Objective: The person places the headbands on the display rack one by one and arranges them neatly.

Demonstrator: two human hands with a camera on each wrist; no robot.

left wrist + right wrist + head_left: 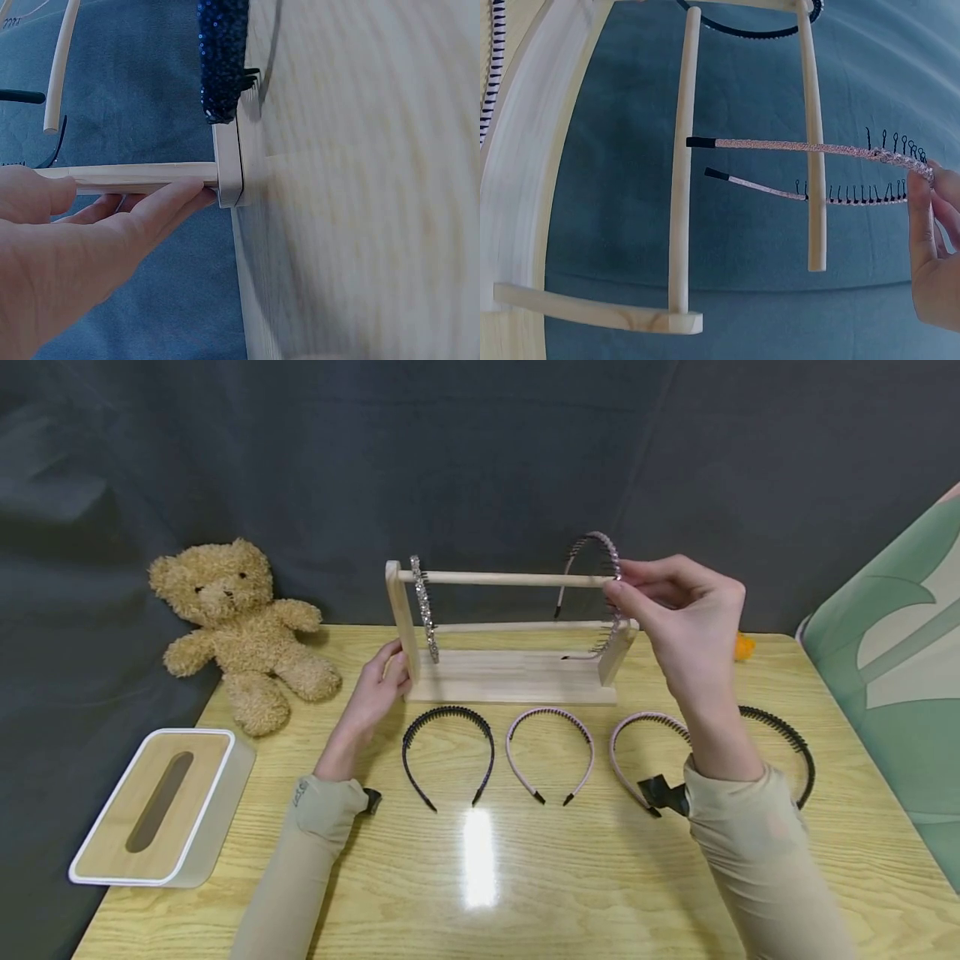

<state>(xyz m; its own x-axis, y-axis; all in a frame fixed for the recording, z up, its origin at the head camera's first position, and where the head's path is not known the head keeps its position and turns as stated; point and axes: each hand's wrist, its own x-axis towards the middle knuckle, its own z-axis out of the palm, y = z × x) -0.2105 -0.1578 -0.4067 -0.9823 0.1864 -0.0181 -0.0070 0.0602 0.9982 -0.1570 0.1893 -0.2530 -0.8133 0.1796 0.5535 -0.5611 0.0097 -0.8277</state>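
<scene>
A pale wooden headband rack (510,675) with two horizontal bars stands at the back of the table. My left hand (381,681) holds its left post, thumb on one side and fingers on the other in the left wrist view. My right hand (697,610) pinches a glittery pink headband (597,537) by its curved top, near the free right end of the upper bar (510,579). The headband's two legs pass on either side of that bar in the right wrist view. A silver sparkly headband (424,610) hangs at the bar's left end.
In front of the rack lie a dark blue headband (448,710), a pink one (550,712), another pink one (619,735) and a black one (806,760), the last two partly behind my right arm. Left are a teddy bear (240,627) and a tissue box (161,810).
</scene>
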